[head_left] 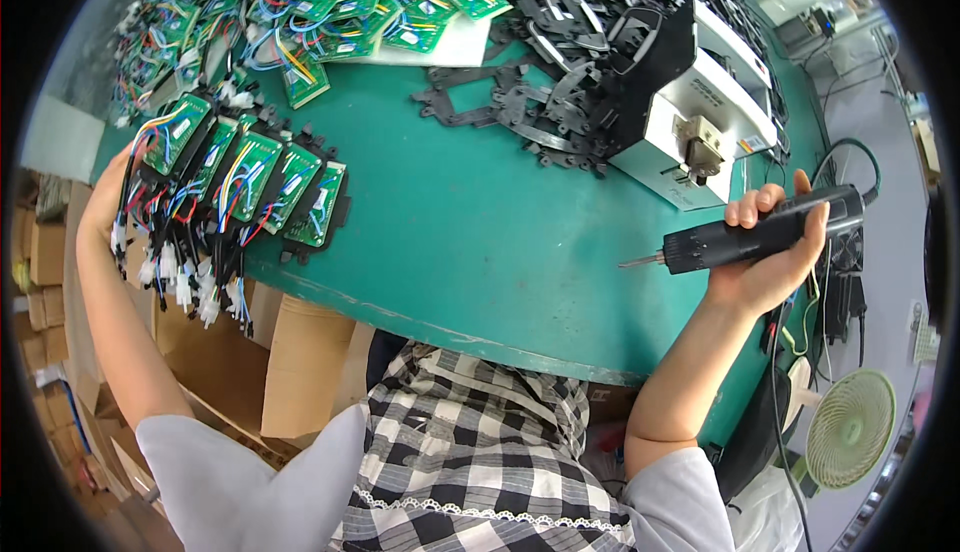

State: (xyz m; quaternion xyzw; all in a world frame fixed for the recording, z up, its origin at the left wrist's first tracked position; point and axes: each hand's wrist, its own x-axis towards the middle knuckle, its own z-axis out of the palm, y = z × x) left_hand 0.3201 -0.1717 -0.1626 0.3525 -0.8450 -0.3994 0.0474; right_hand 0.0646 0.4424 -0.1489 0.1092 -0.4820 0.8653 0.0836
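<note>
Boxes (47, 254) stand far left, insides hidden from me. The left hand (106, 195) is at the green boards (252, 176); I can't tell its grip. Over the table (450, 222), the right hand (770, 280) squeezes the black screwdriver (735, 242), long body nearly sideways, tip pointing left.

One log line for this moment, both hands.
left hand: at left end of green board row | right hand: gripping black corded screwdriver | bit: apart from row
</note>
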